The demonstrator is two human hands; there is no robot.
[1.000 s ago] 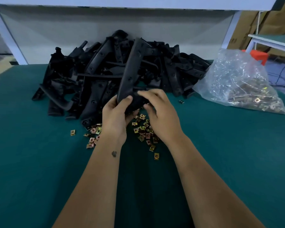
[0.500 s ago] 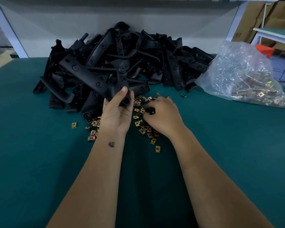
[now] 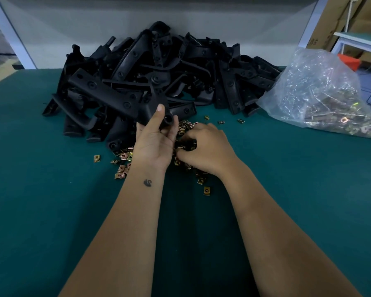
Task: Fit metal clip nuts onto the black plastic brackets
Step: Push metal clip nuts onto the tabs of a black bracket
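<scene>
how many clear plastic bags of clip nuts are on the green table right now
1. The clear plastic bag of metal clip nuts lies at the right rear of the green table, beside the pile of black plastic brackets. Another bag could be hidden behind that pile.

The right hand [image 3: 204,148] covers part of the loose clip nuts [image 3: 186,127] on the worktop [image 3: 51,211], and its fingertips are curled out of sight around something small and dark, too indistinct to name. The left hand [image 3: 153,142] hides the near end of the held bracket [image 3: 116,97]. The plastic bag [image 3: 321,95] runs off the right edge, its contents a glinting blur. Both forearms are cut off at the bottom edge.
</scene>
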